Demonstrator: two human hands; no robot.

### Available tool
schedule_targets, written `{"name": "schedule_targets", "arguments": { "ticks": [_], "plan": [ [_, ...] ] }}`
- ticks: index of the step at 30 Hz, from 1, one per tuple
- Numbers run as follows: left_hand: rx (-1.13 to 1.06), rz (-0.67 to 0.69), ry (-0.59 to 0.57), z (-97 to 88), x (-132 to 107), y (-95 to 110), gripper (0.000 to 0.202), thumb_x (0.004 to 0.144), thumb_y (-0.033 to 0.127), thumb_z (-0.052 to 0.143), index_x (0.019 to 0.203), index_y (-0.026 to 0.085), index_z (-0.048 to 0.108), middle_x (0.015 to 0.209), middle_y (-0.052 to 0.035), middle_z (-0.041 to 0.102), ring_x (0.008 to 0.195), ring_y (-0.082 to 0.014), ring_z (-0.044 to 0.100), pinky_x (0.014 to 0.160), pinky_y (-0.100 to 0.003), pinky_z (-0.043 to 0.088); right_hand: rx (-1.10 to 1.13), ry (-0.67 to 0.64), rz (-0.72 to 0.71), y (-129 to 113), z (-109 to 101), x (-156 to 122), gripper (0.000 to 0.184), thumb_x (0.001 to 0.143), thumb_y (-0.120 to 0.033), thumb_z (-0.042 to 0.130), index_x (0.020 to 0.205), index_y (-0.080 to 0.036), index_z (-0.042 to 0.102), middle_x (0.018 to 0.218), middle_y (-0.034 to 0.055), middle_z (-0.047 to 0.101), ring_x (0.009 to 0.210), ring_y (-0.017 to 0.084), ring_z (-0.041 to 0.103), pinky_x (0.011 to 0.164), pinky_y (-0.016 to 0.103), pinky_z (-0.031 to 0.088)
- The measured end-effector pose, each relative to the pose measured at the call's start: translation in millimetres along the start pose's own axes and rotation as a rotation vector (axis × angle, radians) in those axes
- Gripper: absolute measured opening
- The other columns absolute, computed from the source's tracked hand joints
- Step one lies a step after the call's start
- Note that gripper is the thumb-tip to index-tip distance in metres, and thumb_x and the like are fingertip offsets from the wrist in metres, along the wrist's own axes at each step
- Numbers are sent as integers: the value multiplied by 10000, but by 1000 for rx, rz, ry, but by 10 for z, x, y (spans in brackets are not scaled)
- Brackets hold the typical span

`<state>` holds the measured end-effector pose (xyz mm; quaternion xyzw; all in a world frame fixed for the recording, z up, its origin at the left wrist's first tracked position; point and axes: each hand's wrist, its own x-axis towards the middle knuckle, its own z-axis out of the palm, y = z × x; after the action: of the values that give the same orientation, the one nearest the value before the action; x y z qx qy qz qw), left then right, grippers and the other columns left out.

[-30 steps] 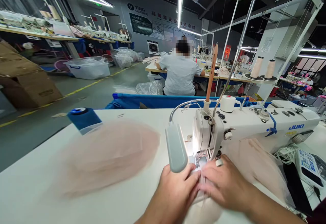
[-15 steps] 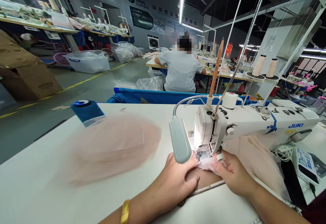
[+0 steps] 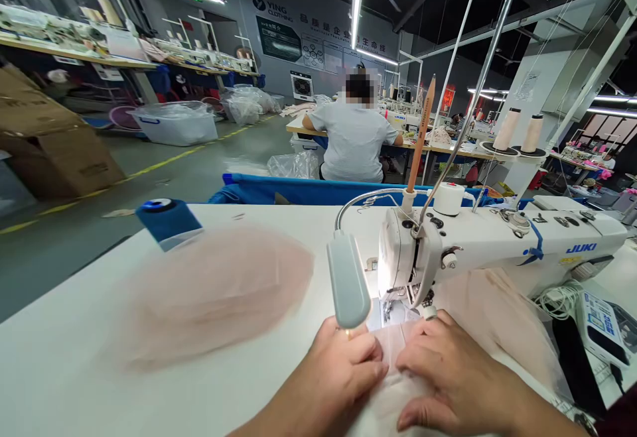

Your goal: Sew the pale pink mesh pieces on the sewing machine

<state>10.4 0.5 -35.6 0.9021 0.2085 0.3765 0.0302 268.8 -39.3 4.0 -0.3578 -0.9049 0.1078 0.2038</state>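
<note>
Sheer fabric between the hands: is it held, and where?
Left hand curled on the left side of the fabric, right hand on its right; whether either grips it cannot be told.

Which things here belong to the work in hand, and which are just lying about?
Apparently in the work:
Pale sheer fabric, under the left hand and right hand
Sewing machine, just beyond both hands
Grey lamp, above the left hand

Apparently lying about:
Loose sheer pile, untouched, though possibly more work material
Blue cone, behind that pile
Pencil, point-up on the machine
</note>
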Motion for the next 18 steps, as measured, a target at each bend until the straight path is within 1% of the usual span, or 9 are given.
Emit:
{"name": "schedule_targets", "arguments": {
  "ticks": [3, 5, 12, 14, 16, 18],
  "plan": [
    [34, 46, 11, -44, 15, 38, 313, 1116, 135, 476, 905, 234, 685, 811, 3, 672, 785, -234, 528, 784, -409, 241, -42, 8, -17, -10, -3, -18, 560, 1066, -792, 611, 1012, -235, 640, 955, 11, 725, 975, 231, 629, 917, 374, 405],
    [52, 44, 7, -59, 36, 40, 328, 1117, 124, 455, 909, 235, 683, 815, 1, 680, 782, -236, 529, 784, -411, 239, -55, 11, -17, -1, -5, -10, 544, 1075, -776, 611, 1024, -235, 639, 960, 7, 726, 964, 226, 614, 914, 368, 398],
    [109, 8, 20, 17, 29, -72, 346, 1003, 22, 468, 885, 234, 715, 805, -13, 695, 748, -233, 519, 769, -414, 261, -95, 27, -6, 49, 20, 46, 473, 1113, -696, 603, 1079, -227, 655, 970, 17, 759, 910, 240, 593, 873, 381, 400],
    [120, -10, 8, 26, 34, -113, 352, 1005, 17, 469, 903, 233, 728, 844, -26, 716, 780, -243, 540, 790, -426, 289, -93, 26, 7, 52, 27, 61, 436, 1123, -662, 610, 1100, -229, 662, 1011, 22, 781, 940, 252, 610, 881, 385, 413],
    [119, -22, -10, 12, 52, -140, 360, 1029, 21, 457, 915, 229, 727, 886, -36, 732, 815, -252, 558, 816, -442, 316, -92, 29, 10, 51, 34, 74, 392, 1111, -623, 654, 1125, -232, 669, 1083, 21, 803, 982, 263, 631, 894, 389, 428],
    [109, -15, -24, -22, 77, -150, 367, 1041, 23, 442, 913, 226, 719, 916, -42, 745, 841, -257, 579, 829, -453, 343, -137, 21, -4, 46, 37, 83, 361, 1090, -593, 699, 1142, -236, 675, 1147, 20, 812, 1000, 265, 648, 907, 392, 445]
  ]
}}
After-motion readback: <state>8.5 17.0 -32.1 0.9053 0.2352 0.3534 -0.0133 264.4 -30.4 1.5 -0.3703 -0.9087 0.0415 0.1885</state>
